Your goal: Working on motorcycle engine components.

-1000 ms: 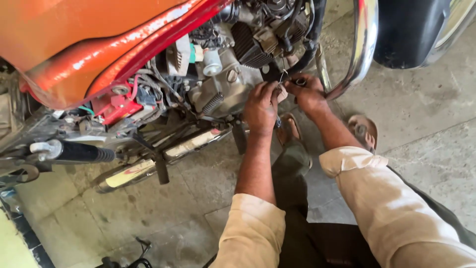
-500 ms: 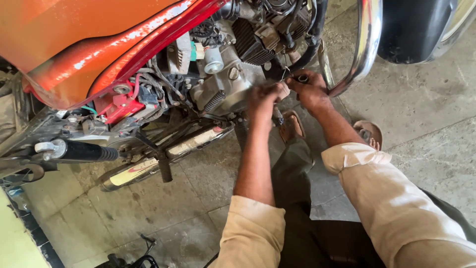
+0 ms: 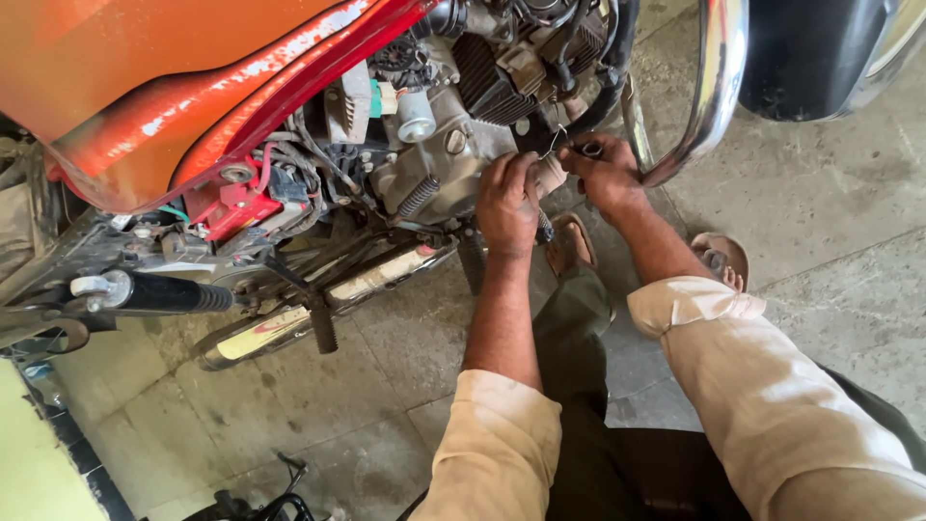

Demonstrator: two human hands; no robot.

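Observation:
A red and orange motorcycle fills the upper left, with its grey engine block [image 3: 439, 164] exposed. My left hand [image 3: 508, 200] presses against the engine's lower right side, fingers curled around a small part that I cannot make out. My right hand [image 3: 606, 174] is just to its right, gripping a small dark tool or fitting with a thin wire beside it, close to the chrome crash guard [image 3: 714, 96]. Both sleeves are rolled up, beige.
A black footpeg [image 3: 174, 294] and a kick lever [image 3: 318, 323] stick out at the left. The exhaust pipe [image 3: 318, 304] runs low along the bike. The front tyre [image 3: 810, 58] is at top right. My sandalled feet [image 3: 719, 260] rest on the concrete floor.
The view has shifted slightly; both hands have stayed at the same spot on the engine, the left hand turning a little against the casing.

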